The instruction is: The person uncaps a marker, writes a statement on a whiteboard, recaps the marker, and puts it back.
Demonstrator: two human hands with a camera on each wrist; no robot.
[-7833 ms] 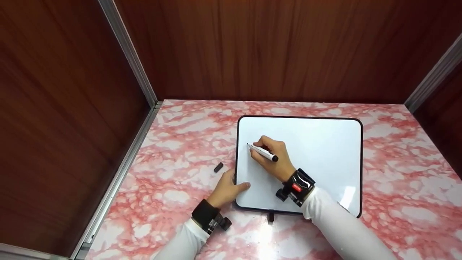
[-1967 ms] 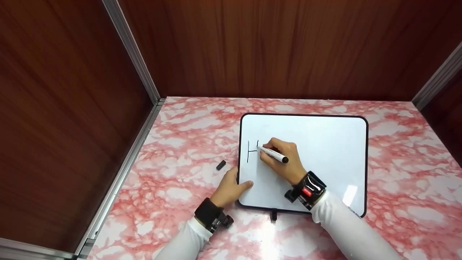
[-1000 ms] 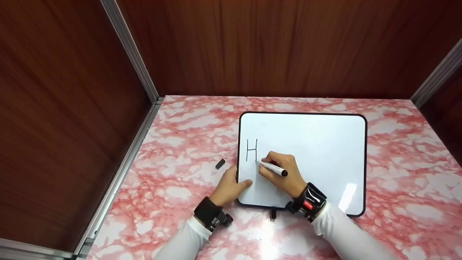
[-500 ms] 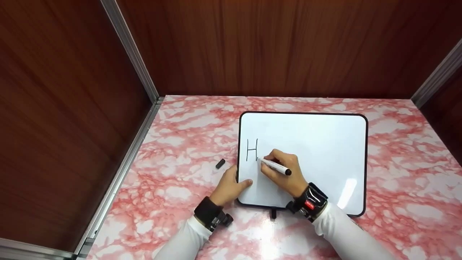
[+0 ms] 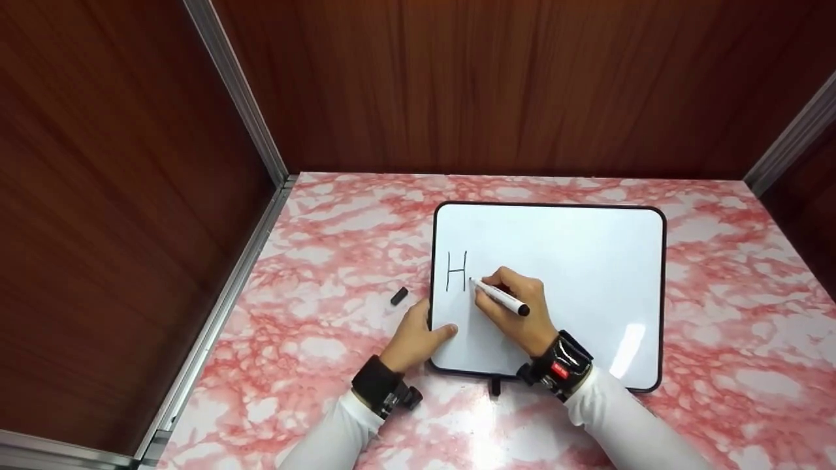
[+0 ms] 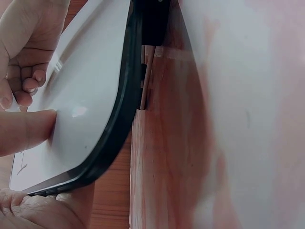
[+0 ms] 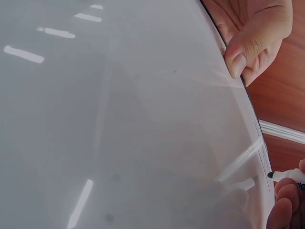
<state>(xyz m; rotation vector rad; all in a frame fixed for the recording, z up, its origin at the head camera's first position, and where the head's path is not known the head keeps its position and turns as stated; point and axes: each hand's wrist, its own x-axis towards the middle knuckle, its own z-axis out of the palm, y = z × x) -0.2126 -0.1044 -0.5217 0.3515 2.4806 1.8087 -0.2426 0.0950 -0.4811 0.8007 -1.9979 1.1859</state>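
My right hand (image 5: 522, 303) pinches a white whiteboard marker (image 5: 501, 297) with a black end, its tip close over the whiteboard (image 5: 581, 261) just right of a black letter H (image 5: 456, 270). The dark tip of the marker (image 7: 286, 175) shows at the lower right of the right wrist view. At the board's lower left edge, my left hand (image 5: 415, 336) grips the black frame, thumb on the white face and fingers beneath. The left wrist view shows that thumb (image 6: 28, 131) on the face and the frame (image 6: 125, 90) raised off the table.
A small black marker cap (image 5: 399, 296) lies on the red-and-white marbled table (image 5: 313, 294), left of the board. A black piece (image 5: 495, 387) sticks out under the board's front edge. Wood-grain panels (image 5: 483, 85) with metal corner strips stand behind and beside the table.
Since the oldest frame, a full H has appeared on the board. In the last second the marker tip has moved slightly up and right from the H's foot. The left hand keeps its grip.
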